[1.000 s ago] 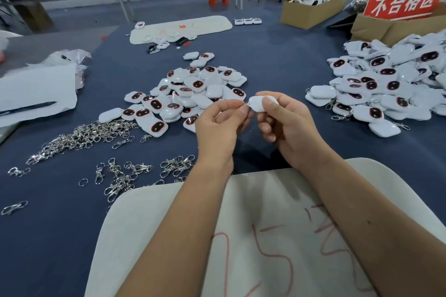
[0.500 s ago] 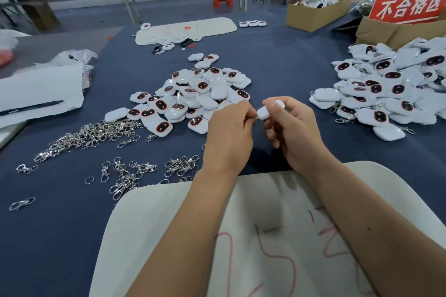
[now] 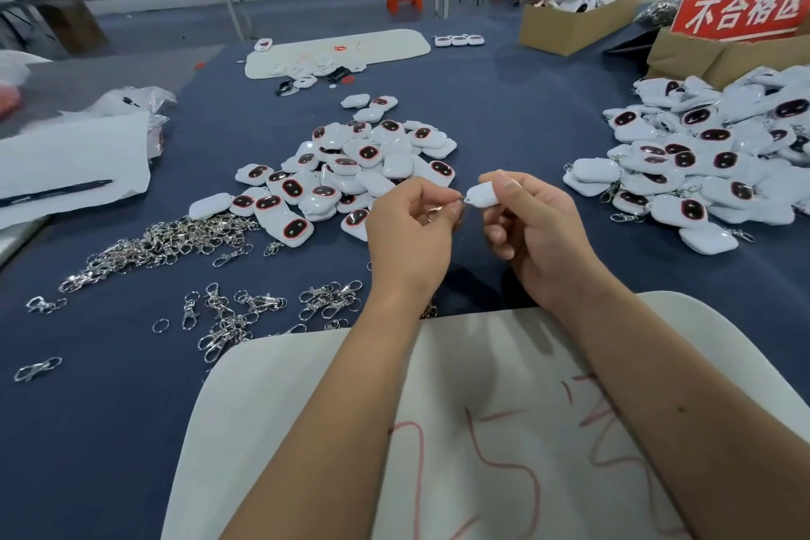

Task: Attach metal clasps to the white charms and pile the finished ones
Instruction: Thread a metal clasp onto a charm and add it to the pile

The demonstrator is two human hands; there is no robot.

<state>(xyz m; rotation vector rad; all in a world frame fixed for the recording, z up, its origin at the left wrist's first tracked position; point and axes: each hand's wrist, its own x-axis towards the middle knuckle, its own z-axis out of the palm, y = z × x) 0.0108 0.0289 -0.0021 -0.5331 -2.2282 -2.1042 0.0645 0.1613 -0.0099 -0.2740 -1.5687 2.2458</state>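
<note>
left hand [image 3: 410,228]: pinches the metal clasp [image 3: 434,213], now pulled apart from the right; a second ago they touched
right hand [image 3: 532,228]: grips the white charm [image 3: 482,194], above the blue table [image 3: 504,110]
link: clasp end meets charm's left edge
finished pile [image 3: 719,153]: at right, unchanged

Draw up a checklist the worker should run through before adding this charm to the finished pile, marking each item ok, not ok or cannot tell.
1. Right hand grips the white charm: ok.
2. Left hand pinches the metal clasp: ok.
3. Clasp ring fully through the charm's loop: cannot tell, too small.
4. Finished pile within reach on the right: ok.
5. Loose clasps at hand on the left for the next one: ok.
</note>
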